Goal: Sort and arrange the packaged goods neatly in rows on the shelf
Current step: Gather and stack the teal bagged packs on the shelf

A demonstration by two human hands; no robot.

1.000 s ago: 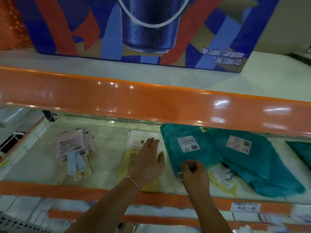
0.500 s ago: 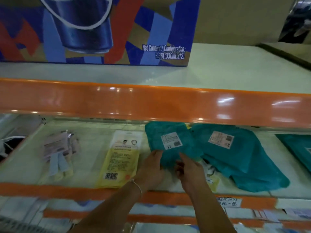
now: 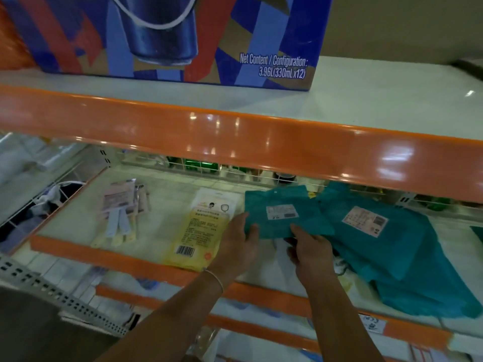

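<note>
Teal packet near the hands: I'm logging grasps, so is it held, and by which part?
Yes. Both hands hold the teal packet by its near edge: left hand at the left corner, right hand toward the right.

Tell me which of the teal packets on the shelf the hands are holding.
The left-most teal packet, beside the yellow packet. The left hand and right hand grip its near edge; the larger teal packet to its right lies untouched.

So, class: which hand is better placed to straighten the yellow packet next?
Probably the left hand: it lies right beside the yellow packet, holding the teal pack's left edge. The right hand is farther away, across that pack.
</note>
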